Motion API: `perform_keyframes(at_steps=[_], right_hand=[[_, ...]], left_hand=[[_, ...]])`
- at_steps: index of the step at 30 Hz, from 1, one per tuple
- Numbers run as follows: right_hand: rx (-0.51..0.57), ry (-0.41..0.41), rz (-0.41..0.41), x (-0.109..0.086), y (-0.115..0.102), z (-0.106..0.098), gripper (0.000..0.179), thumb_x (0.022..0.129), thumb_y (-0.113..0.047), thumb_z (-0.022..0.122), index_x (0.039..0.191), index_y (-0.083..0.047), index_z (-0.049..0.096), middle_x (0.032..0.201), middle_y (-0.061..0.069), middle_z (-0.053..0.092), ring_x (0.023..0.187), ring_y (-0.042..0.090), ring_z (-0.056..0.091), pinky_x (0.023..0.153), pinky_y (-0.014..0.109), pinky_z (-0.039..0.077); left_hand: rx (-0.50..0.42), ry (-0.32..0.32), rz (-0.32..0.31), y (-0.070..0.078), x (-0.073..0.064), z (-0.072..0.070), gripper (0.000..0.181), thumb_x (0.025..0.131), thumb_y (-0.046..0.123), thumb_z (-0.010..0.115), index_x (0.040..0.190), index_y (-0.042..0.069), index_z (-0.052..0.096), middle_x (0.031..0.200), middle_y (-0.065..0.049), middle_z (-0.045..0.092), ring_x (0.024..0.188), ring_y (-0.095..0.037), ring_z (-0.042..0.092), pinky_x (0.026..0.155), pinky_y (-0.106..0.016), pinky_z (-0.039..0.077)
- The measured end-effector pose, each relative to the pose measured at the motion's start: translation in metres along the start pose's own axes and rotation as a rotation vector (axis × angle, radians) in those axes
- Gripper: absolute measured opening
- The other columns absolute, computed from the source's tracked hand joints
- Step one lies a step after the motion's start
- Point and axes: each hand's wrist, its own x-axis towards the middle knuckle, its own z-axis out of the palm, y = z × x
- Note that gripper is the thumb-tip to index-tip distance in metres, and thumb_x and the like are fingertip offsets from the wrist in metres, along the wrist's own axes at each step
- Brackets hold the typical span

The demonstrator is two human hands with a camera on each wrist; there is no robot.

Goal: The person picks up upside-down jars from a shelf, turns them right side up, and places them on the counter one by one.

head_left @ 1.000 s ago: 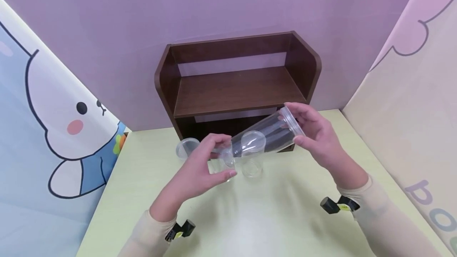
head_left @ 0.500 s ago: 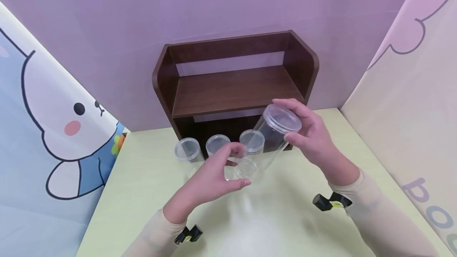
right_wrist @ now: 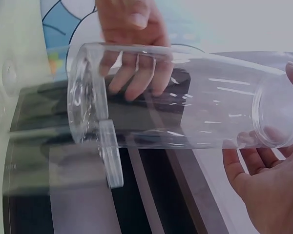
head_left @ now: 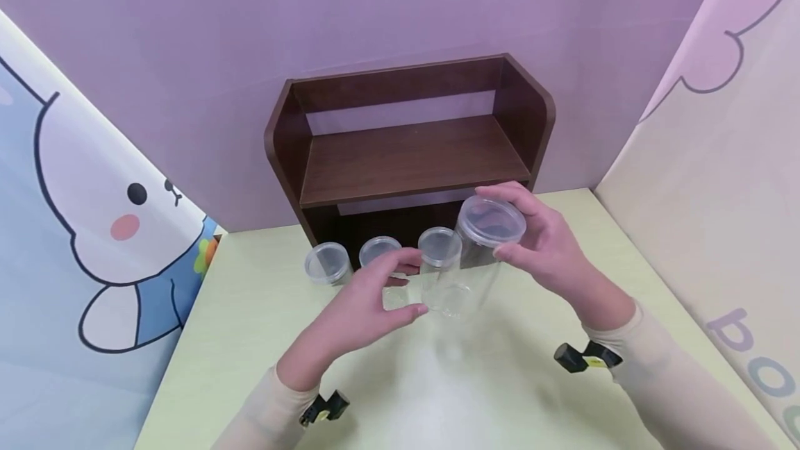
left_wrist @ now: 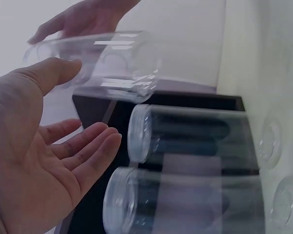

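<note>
My right hand [head_left: 553,252] grips a clear plastic jar [head_left: 481,255] around its lidded top, its fingers and thumb on either side of the lid. The jar is slightly tilted, its base close over the table. My left hand [head_left: 356,307] has its fingers parted, with thumb and fingertips apart; in the left wrist view its thumb overlaps the held jar [left_wrist: 122,73]. Three similar lidded jars stand in a row: one at the left [head_left: 328,264], a middle jar [head_left: 378,248] partly hidden by my left hand, and a right-hand jar [head_left: 440,248] beside the held one.
Behind the jars stands a dark brown two-tier shelf [head_left: 412,158]. The pale table [head_left: 250,339] lies beneath everything. A purple backdrop [head_left: 400,12] rises behind, with printed side panels, one showing a cartoon rabbit [head_left: 106,228].
The held jar has swung from lying aslant across both hands to almost upright, its base going down. My left hand has let go of its lower end, uncovering the standing jars.
</note>
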Motion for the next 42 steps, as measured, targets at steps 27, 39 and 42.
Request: perform_keyframes(at_steps=[27,39,42], right_hand=[[-0.404,0.057,0.06,-0.014,0.03,-0.041,0.082,0.079,0.024,0.084,0.154,0.0,0.059,0.138,0.016,0.062,0.119,0.018,0.063,0.108,0.021,0.053],[-0.472,0.053,0.146,-0.031,0.064,-0.041,0.077,0.084,0.012,0.09,0.153,-0.004,0.061,0.139,0.013,0.062,0.118,0.017,0.062,0.108,0.018,0.052],[-0.473,0.053,0.158,-0.036,0.073,-0.04,0.075,0.084,0.011,0.091,0.152,-0.002,0.061,0.139,0.013,0.063,0.119,0.019,0.062,0.106,0.017,0.053]], left_hand=[[0.102,0.213,0.051,-0.017,-0.027,-0.056,0.05,0.098,0.01,0.086,0.143,0.019,0.066,0.136,-0.004,0.069,0.124,-0.024,0.068,0.102,-0.046,0.062],[0.111,0.225,0.042,-0.019,-0.029,-0.059,0.047,0.098,0.011,0.087,0.139,0.021,0.069,0.133,0.002,0.069,0.122,-0.026,0.068,0.102,-0.049,0.062],[0.114,0.224,0.036,-0.02,-0.03,-0.06,0.045,0.098,0.011,0.087,0.138,0.021,0.069,0.132,0.004,0.069,0.122,-0.027,0.069,0.103,-0.048,0.062]])
